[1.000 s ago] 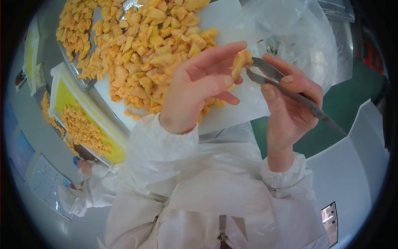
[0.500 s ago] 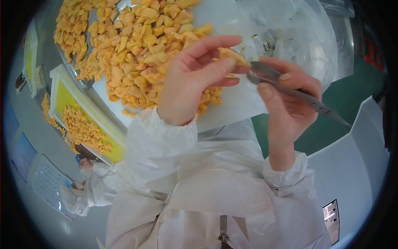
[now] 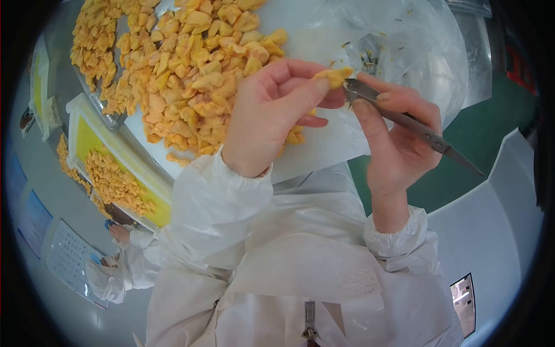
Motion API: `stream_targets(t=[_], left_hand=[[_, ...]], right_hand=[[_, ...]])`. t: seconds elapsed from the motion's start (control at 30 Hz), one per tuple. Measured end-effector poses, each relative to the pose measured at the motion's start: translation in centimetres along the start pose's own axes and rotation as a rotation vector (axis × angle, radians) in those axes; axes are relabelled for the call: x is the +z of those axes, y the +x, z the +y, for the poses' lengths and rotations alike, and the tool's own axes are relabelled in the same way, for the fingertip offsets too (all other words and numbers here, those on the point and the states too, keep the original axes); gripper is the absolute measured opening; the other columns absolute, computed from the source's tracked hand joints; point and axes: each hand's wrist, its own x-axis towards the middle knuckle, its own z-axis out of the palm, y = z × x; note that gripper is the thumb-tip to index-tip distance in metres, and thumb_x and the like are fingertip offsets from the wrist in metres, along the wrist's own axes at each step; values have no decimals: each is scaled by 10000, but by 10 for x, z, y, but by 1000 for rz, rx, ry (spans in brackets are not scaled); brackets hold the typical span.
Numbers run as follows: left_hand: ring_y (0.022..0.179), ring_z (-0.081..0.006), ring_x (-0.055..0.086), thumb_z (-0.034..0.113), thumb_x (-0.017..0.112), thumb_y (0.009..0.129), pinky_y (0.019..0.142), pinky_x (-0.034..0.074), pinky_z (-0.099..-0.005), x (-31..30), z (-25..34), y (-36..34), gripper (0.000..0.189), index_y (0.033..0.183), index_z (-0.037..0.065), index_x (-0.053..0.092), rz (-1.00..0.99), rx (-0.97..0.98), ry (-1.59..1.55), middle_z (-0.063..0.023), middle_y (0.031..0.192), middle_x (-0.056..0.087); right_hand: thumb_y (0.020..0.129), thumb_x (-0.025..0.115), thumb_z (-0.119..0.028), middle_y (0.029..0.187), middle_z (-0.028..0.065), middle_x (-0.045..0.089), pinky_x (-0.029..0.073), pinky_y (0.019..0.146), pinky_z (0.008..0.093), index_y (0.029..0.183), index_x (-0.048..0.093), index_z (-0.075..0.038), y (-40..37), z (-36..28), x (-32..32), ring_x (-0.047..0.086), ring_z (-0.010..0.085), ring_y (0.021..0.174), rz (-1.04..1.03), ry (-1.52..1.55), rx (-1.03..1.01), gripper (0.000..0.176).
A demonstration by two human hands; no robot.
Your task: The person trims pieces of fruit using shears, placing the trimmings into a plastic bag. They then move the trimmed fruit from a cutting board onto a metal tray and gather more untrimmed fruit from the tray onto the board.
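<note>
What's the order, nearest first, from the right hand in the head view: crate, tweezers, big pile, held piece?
1. Tweezers: in the right hand.
2. Held piece: in the left hand, near the tweezers' tips.
3. Big pile: left, beyond the left hand.
4. Crate: farther left, past the pile.

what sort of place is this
Probably a food-processing workroom: a big heap of yellow-orange pieces, a yellow tray of similar pieces, and white gathered-cuff sleeves on the person working.
</note>
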Motion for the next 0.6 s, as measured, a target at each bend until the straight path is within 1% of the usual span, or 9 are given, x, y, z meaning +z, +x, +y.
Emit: stream_targets(t=[0.13, 0.23, 0.33, 0.43, 0.5, 0.57, 0.6], left_hand=[[865, -152, 680, 147, 638, 886, 695, 538, -263, 3, 1, -2, 229, 1057, 3, 592, 39, 29, 26, -82, 943, 697], [809, -135, 676, 83, 648, 847, 674, 529, -243, 5, -2, -2, 190, 1011, -3, 607, 69, 85, 28, -80, 894, 693], [757, -111, 658, 33, 659, 805, 649, 518, -221, 7, -6, -2, 154, 948, -11, 619, 86, 166, 49, -77, 847, 685], [722, -94, 640, 12, 663, 776, 621, 511, -210, 5, -10, -1, 131, 896, -17, 620, 82, 197, 106, -66, 804, 672], [706, -91, 633, 7, 661, 769, 606, 512, -214, 4, -11, -1, 131, 890, -17, 617, 66, 170, 142, -60, 789, 664], [693, -94, 630, 4, 657, 768, 594, 518, -224, 3, -10, -1, 145, 906, -11, 612, 41, 114, 170, -57, 785, 657], [688, -97, 630, 3, 655, 770, 593, 522, -229, 3, -9, -3, 156, 919, -7, 611, 3, 79, 91, -57, 782, 654]], right_hand=[[754, 703, 132, 926, 190, 665, 552, 802, 343, 939, 550, 10, 2, 1, -1, 682, 316, 934, -1, -19, -11, 270], [754, 694, 140, 898, 157, 656, 551, 810, 357, 944, 550, 12, 2, 0, -1, 677, 335, 959, 2, -3, 27, 270], [754, 691, 142, 879, 138, 649, 554, 804, 366, 945, 549, 15, 1, -1, 2, 681, 322, 921, 24, 39, 61, 270], [732, 698, 150, 891, 128, 658, 568, 673, 273, 901, 606, 30, -1, 7, 2, 680, 228, 855, 31, 99, 7, 227], [738, 682, 158, 864, 127, 655, 557, 645, 275, 886, 601, 27, -1, 10, -2, 677, 228, 838, -44, -56, -173, 214], [739, 678, 159, 835, 121, 651, 545, 621, 280, 869, 596, 24, 1, 15, -5, 675, 231, 820, -71, -201, -286, 204], [737, 681, 155, 819, 115, 649, 540, 610, 284, 860, 593, 22, 2, 19, -4, 674, 235, 810, -58, -268, -309, 201]])
